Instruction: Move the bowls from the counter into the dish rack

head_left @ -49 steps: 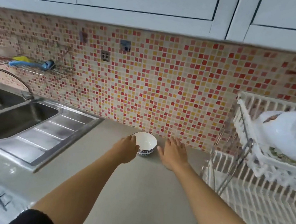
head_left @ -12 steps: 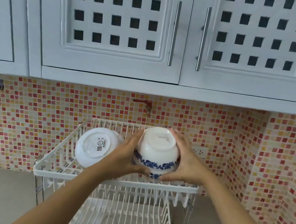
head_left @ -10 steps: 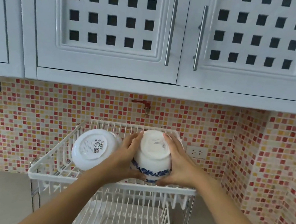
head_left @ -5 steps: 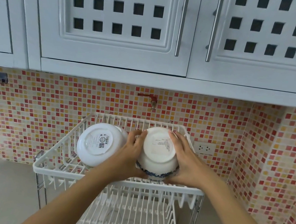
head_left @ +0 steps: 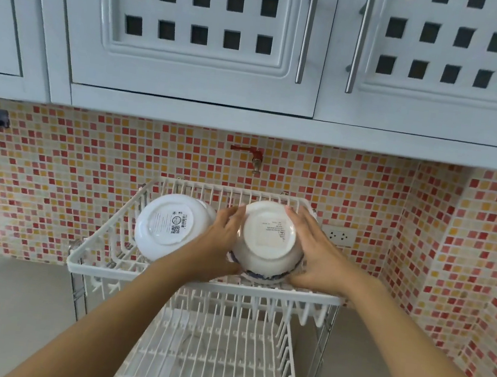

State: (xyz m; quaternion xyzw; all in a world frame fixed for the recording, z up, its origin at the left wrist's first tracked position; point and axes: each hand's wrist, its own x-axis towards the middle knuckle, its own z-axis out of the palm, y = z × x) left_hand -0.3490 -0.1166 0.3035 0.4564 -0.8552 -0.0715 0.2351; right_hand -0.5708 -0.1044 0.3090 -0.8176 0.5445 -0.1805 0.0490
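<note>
A white bowl with a blue pattern near its rim (head_left: 267, 241) sits upside down and tilted in the upper tier of the white wire dish rack (head_left: 197, 282), its base facing me. My left hand (head_left: 221, 241) presses its left side and my right hand (head_left: 311, 253) cups its right side. To its left in the same tier leans a plain white bowl (head_left: 169, 225) with a label on its base. The blue bowl's rim is partly hidden by my hands.
The rack's lower tier (head_left: 212, 357) shows bare wires. White wall cabinets (head_left: 197, 39) hang close above. The mosaic tile wall carries a red tap (head_left: 250, 153) and a socket (head_left: 339, 235). Grey counter (head_left: 5, 298) lies on both sides.
Since 4.9 s ago the blue bowl went from the counter up into the rack's upper tier. In the last second my hands lowered it and tipped its base toward me.
</note>
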